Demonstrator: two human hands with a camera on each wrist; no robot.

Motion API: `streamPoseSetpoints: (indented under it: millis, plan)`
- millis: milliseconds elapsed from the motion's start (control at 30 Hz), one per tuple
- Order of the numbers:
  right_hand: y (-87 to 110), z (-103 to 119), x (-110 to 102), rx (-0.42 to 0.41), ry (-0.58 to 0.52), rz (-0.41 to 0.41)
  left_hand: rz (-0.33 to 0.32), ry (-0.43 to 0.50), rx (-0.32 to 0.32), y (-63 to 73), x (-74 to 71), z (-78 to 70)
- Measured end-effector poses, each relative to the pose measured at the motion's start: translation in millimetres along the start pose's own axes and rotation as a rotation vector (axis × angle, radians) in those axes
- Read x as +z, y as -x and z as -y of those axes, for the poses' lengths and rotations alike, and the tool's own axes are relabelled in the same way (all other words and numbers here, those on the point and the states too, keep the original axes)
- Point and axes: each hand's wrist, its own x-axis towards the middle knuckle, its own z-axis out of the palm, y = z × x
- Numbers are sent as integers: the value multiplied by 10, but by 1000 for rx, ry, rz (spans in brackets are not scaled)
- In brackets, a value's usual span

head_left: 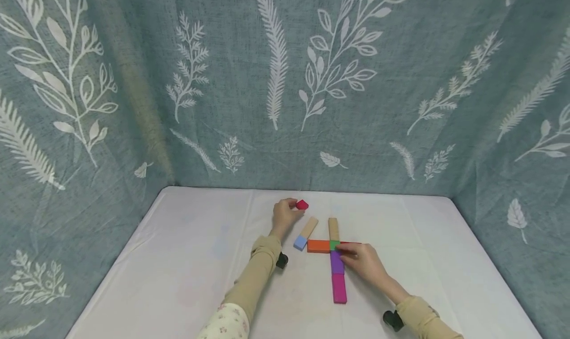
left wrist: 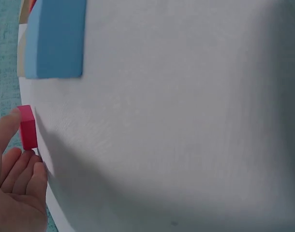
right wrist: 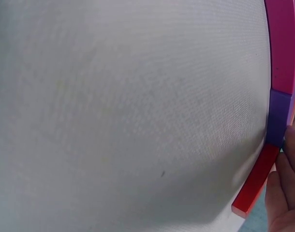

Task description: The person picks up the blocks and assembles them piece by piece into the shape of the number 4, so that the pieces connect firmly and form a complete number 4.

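My left hand (head_left: 285,216) pinches a small red block with a pointed outline (head_left: 302,205) near the table's back edge. In the left wrist view the red block (left wrist: 27,126) sits between thumb and fingers. Wooden blocks form a cross: a green square (head_left: 334,245) in the middle, an orange block (head_left: 318,246) on its left, a natural wood block (head_left: 333,228) behind. A purple block (head_left: 337,263) and a magenta block (head_left: 339,288) run toward the front. My right hand (head_left: 364,261) touches around the green and purple blocks, partly covering the red block (right wrist: 256,181) on the right arm.
Left of the cross, another natural wood block (head_left: 309,226) lies slanted, with a light blue block (head_left: 300,243) at its near end. White cloth covers the table (head_left: 200,260). A teal curtain with white leaf prints (head_left: 249,81) hangs behind and at both sides.
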Motion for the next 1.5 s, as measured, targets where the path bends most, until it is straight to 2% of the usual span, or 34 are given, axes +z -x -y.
streamPoseSetpoints:
  millis: [167,433,733,900,1100,1333,1500]
  plan:
    - [3,17,9,23,1,17,-22,-51,-25,73,11,-35]
    - [-5,18,16,24,8,6,-46,-42,-48,61,44,-54]
    - [-12,47,28,22,-2,7,-96,-78,-60,61,47,-43]
    - [-13,40,19,26,7,8,-74,-58,-72,71,15,-74]
    - [1,37,11,26,6,13,-26,-46,-113,49,-14,-34]
    - [-8,54,-9,47,5,20,-30,14,3,-12,-112,-49]
    - [-14,74,-21,66,-9,25,-42,12,40,-111,-199,-66]
